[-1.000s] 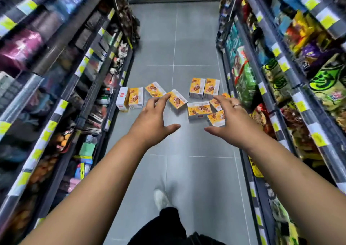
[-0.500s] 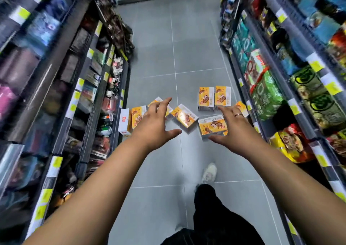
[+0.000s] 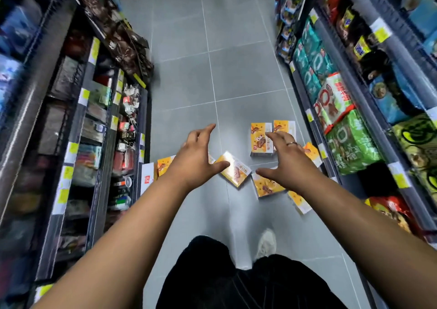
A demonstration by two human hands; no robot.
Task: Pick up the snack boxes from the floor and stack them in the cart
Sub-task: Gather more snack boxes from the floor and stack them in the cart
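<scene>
While snack boxes (image 3: 236, 172) lie on floor (image 3: 236, 72), shelves (image 3: 350, 129) stocked, hands spread.

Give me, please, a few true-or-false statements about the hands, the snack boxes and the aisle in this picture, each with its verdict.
1. Both hands are empty, with fingers spread. True: the left hand and the right hand hold nothing.
2. The yellow snack boxes are already stacked in a cart. False: they lie scattered on the grey floor, and no cart is in view.
3. A ring shows on the right hand. True.
4. The person wears long sleeves. False: both forearms are bare.
5. Shelves line only one side of the aisle. False: stocked shelves stand on both sides.
</scene>
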